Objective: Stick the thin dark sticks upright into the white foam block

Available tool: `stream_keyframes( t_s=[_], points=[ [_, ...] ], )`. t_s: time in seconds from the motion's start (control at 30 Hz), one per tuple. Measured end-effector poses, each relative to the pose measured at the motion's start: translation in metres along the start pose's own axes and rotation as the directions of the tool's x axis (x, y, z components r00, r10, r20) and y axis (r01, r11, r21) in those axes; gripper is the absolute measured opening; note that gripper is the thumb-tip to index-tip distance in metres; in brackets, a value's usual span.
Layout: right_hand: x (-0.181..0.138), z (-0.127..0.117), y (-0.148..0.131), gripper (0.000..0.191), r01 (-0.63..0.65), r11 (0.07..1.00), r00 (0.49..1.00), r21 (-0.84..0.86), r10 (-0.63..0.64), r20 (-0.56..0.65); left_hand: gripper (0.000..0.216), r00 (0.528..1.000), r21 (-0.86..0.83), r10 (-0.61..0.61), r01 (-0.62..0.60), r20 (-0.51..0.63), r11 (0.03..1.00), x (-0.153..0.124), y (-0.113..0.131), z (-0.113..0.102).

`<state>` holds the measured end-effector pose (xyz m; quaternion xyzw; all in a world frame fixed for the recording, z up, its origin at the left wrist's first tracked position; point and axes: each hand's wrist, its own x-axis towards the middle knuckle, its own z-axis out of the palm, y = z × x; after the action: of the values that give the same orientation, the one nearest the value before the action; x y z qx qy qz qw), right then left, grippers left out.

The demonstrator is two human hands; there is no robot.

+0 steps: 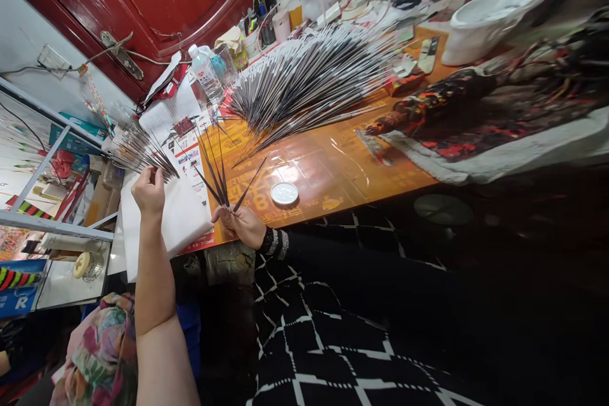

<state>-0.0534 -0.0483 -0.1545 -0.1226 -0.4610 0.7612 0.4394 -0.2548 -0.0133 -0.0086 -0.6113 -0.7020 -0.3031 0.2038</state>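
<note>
Several slim, needle-tipped dark sticks [223,193], right hand [242,223]

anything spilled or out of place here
Nothing looks spilled or damaged. The thin sticks lie fanned in a pile on the orange table; the left hand and right hand each grip a few more.

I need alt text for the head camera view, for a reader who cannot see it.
The left hand holds a fanned bunch of thin dark sticks and the right hand holds a few more sticks over an orange table. A large pile of such sticks lies fanned out farther back.
</note>
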Motion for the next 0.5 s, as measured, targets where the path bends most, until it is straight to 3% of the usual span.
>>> stream_keyframes(
  t_s=[0.27,0.5],
  points=[
    [-0.001,-0.002,-0.001,0.063,0.009,1.0,1.0,-0.029,-0.008,0.026,0.021,0.996,0.044,-0.049,0.046,0.072,0.998,-0.007,-0.016,0.029],
    [0.0,0.0,-0.004,0.067,-0.008,1.0,0.999,0.01,0.007,0.043,0.022,0.994,0.096,-0.069,0.061,0.08,0.993,-0.012,-0.021,0.034]
  ],
)
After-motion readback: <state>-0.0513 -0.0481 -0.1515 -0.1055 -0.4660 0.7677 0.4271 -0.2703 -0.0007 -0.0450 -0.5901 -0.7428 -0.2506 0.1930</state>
